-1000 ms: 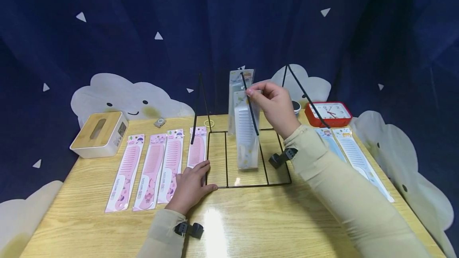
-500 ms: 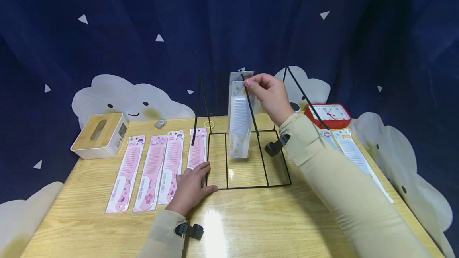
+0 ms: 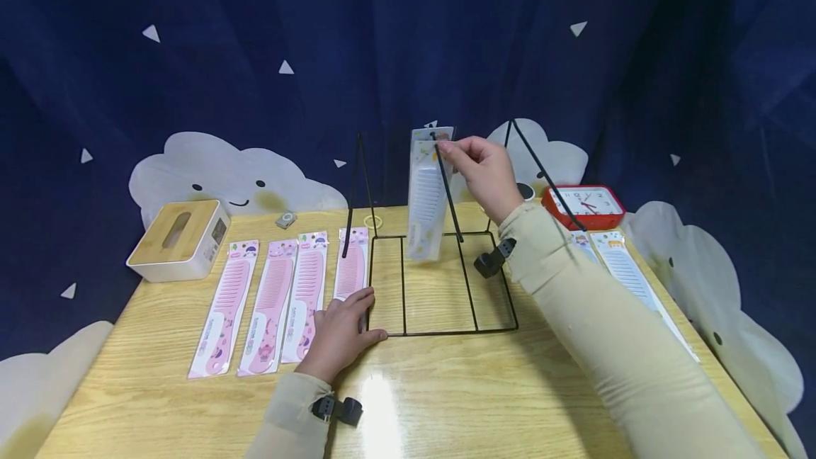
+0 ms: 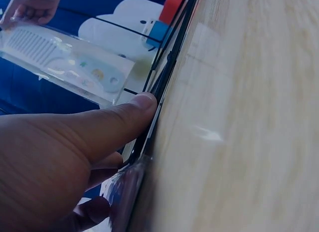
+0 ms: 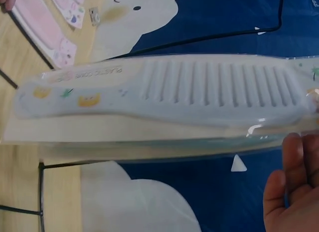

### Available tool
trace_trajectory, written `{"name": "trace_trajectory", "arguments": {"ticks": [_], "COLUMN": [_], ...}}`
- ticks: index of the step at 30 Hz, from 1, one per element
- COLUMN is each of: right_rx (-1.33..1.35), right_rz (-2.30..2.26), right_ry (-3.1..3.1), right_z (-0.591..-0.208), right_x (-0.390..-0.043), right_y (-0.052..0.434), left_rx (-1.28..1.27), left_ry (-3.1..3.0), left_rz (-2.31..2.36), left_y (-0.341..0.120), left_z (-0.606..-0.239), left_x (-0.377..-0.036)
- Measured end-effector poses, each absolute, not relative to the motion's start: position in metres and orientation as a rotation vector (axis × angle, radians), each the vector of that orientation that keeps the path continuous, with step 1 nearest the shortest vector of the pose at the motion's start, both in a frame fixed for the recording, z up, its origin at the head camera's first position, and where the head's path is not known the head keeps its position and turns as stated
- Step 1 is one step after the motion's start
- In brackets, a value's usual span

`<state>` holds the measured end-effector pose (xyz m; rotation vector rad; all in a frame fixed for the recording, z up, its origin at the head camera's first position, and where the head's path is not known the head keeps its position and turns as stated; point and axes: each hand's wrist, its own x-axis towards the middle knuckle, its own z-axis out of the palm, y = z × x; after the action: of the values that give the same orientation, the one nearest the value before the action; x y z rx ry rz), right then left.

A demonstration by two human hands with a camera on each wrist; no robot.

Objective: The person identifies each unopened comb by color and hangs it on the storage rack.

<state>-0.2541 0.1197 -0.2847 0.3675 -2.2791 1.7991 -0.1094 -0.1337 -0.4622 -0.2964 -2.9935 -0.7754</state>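
The right hand [image 3: 486, 170] pinches the top of the white comb pack [image 3: 426, 198] and holds it up in the air, above the back part of the black wire rack [image 3: 446, 331], near the far edge of the desk [image 3: 446, 388]. The pack hangs long-way down, with its top right at the slanted rack rod [image 3: 448, 193]. The left hand [image 3: 341, 331] lies flat on the desk, fingers relaxed and thumb touching the rack's front left corner, so the right hand is the nearer one

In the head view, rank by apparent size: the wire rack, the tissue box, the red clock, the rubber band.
1. wire rack
2. tissue box
3. red clock, which sits farther back, so its true size is unsure
4. rubber band
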Motion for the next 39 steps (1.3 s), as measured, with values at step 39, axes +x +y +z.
{"name": "trace_trajectory", "arguments": {"ticks": [39], "right_rx": [-0.026], "right_rz": [1.061], "right_ry": [-2.678], "right_z": [-0.425], "right_x": [-0.272], "right_y": [0.327], "left_rx": [-0.293], "left_ry": [-2.989], "left_rz": [-0.788], "left_y": [-0.133], "left_z": [-0.468], "left_x": [-0.112]}}
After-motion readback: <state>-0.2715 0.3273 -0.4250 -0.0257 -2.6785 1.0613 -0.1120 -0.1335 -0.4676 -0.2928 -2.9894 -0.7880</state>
